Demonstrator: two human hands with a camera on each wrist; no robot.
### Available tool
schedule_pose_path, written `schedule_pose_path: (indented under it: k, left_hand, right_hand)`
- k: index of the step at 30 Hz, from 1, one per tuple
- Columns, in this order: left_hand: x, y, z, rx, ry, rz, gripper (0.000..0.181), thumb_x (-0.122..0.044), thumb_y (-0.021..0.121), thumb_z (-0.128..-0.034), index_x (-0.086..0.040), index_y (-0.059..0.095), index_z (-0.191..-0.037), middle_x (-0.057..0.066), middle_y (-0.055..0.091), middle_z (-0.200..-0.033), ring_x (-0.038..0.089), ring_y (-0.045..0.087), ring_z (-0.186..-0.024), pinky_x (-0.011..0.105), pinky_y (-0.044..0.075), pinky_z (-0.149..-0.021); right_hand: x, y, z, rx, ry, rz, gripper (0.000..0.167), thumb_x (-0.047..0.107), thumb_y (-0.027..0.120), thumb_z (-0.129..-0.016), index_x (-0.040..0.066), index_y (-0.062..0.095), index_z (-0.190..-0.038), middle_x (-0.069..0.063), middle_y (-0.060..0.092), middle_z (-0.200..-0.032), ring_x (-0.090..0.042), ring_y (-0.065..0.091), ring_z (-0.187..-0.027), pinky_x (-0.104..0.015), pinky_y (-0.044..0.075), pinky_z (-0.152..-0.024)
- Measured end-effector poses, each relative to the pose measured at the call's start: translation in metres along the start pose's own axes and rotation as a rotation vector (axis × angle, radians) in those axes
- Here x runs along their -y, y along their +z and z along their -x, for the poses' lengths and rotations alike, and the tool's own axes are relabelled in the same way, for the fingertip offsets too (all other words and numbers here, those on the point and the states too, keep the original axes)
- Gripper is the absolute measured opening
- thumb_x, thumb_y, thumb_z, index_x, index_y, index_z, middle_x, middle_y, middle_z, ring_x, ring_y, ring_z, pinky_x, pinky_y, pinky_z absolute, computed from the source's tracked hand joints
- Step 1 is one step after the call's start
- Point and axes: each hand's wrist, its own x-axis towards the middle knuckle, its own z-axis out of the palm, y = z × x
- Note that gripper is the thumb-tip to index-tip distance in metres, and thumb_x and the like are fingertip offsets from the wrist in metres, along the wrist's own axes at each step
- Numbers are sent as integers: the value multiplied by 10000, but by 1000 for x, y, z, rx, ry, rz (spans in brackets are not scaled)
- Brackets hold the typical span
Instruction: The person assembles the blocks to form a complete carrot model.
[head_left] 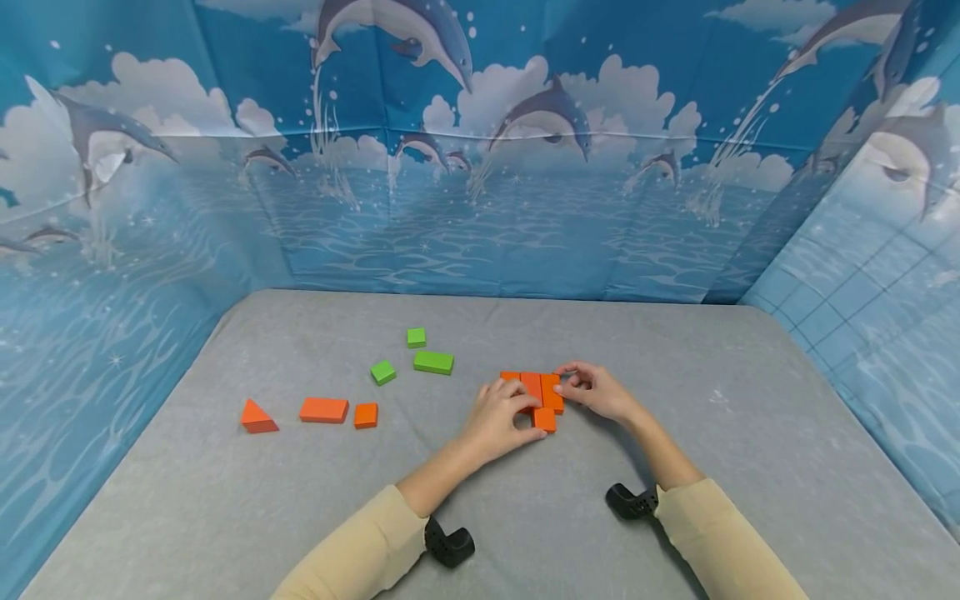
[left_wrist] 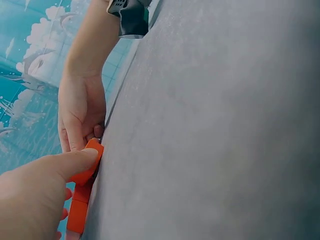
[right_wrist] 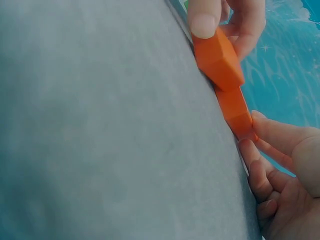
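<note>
Orange: grips small block point(head_left: 544, 421) with left hand point(head_left: 501, 419); right of that hand, pinches long block point(head_left: 551, 395) with right hand point(head_left: 597, 392).

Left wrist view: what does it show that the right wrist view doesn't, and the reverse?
Only left wrist view: a black device on the right arm. Only right wrist view: the right thumb's tip against an orange block. Both: the left hand and right hand at the orange blocks, the grey tabletop and the blue backdrop.
</note>
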Motion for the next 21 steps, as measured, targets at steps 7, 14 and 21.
schedule_pose_path:
  k: [7,14,21]
  left_hand:
    - [0,2,2,-33,21,-53,348,-421,734,-740,-207,688,-1011,-47,529,-958,120,445,-864,293,340,-774]
    - [0,4,2,-60,30,-72,343,-405,742,-737,-200,684,-1006,-43,529,-968,126,443,-868,296,343,-772]
    - [1,7,2,-74,36,-84,340,-401,741,-739,-193,679,-1001,-35,527,-983,134,441,-872,298,342,-765]
  right_hand:
    - [0,0,0,7,7,-2,314,167,599,-893,-30,551,-1133,-104,598,-794,-126,428,-566,-233,364,-529]
    - [-1,0,-2,4,-1,7,301,163,595,-895,-29,553,-1124,-84,592,-778,-123,428,-563,-239,369,-529]
    - [10,-1,2,6,35,-4,300,118,579,-902,-55,538,-1143,-154,590,-808,-142,429,-579,-232,363,-537]
